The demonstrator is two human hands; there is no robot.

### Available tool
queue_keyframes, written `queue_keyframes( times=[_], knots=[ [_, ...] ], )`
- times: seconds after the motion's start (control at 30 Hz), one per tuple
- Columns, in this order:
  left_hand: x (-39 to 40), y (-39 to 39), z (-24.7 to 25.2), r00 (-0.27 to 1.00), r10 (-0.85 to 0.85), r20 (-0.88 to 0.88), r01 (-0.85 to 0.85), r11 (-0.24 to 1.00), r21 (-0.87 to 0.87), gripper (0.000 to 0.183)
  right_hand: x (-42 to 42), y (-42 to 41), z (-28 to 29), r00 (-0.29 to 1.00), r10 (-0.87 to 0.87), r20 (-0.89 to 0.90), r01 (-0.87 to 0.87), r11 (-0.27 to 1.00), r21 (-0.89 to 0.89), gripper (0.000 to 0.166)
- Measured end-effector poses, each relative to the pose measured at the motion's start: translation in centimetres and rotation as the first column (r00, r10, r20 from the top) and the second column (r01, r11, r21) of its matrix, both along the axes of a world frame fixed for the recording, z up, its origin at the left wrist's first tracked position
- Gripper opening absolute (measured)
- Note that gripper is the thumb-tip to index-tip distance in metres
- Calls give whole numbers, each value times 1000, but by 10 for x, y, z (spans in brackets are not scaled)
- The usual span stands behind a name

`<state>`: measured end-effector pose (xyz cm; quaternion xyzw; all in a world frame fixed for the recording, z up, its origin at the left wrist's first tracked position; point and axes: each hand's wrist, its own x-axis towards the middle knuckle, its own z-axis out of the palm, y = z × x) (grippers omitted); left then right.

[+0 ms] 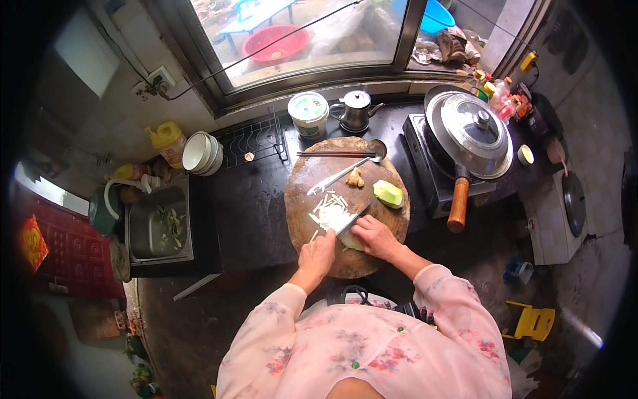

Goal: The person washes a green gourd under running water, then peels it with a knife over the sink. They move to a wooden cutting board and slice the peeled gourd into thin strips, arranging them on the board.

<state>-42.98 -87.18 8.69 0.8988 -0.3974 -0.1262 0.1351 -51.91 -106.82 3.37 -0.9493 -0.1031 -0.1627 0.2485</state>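
My left hand (318, 253) grips a kitchen knife (350, 222), its blade slanting away to the upper right. My right hand (375, 238) presses on a pale peeled vegetable piece (352, 243) just right of the blade and partly covers it. Thin white strips (332, 212) lie heaped on the blade's left side. Both hands work over a round wooden chopping board (304, 172). Farther back on it rest a piece of ginger root (355, 178), a light green vegetable chunk (388, 194), a metal ladle (377, 149) and dark chopsticks (334, 154).
A lidded wok (473, 129) sits on the gas stove (416, 144) at right, its wooden handle (457, 204) jutting towards me. Behind the board stand a white tub (308, 117) and a metal kettle (356, 112). Stacked bowls (202, 153) and a sink (154, 252) with peelings are at left.
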Motion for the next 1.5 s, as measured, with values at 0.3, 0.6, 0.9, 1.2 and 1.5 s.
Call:
queue_keyframes(
  times=[0.3, 0.6, 0.9, 1.2, 1.5],
  knots=[
    [0, 0, 0, 999, -9, -46, 9, 1000, 15, 9, 1, 0, 1, 999, 23, 48, -24, 1000, 4, 27],
    [-10, -9, 9, 1000, -28, 4, 28, 999, -24, 8, -6, 0, -12, 995, -12, 102, 16, 999, -39, 26],
    [-10, 3, -20, 1000, 18, 10, -18, 1000, 9, 9, -9, 0, 12, 990, 58, 129, -45, 994, -99, 17],
    [-17, -1, -16, 993, -34, 110, 33, 999, 9, 6, -8, 0, 0, 997, 43, 68, -36, 994, -99, 19],
    [-14, -6, 0, 995, -67, 80, 67, 998, 6, 8, -12, 0, -1, 997, 30, 71, -23, 996, -91, 16]
  ],
)
